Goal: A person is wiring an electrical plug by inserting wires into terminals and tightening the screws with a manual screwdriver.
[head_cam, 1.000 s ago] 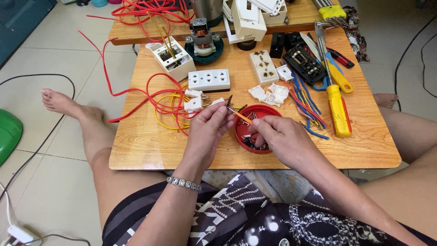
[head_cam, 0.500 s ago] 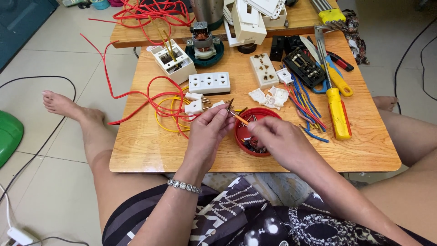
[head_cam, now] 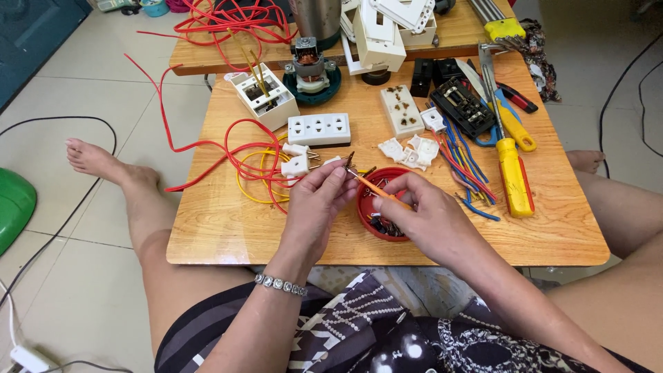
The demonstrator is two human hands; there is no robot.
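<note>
My left hand [head_cam: 319,204] pinches a small white plug piece with metal prongs [head_cam: 343,162] above the near middle of the wooden table [head_cam: 221,235]. My right hand [head_cam: 423,220] grips a thin orange screwdriver [head_cam: 373,189], whose tip points at the plug piece. Both hands hover over a round red dish [head_cam: 366,211] that holds small screws and parts. Red and yellow wires [head_cam: 252,169] with two white plugs [head_cam: 295,159] lie just left of my left hand.
A white socket strip [head_cam: 319,129], an open white box [head_cam: 262,97], a small motor [head_cam: 312,69], white sockets [head_cam: 402,110], black parts [head_cam: 461,103], coloured wire ends [head_cam: 464,169], a yellow screwdriver [head_cam: 514,176] and pliers [head_cam: 501,114] lie on the table. A bare leg [head_cam: 131,186] stretches left.
The view has shifted slightly. My hands stay over the red dish, with the orange screwdriver still at the plug piece.
</note>
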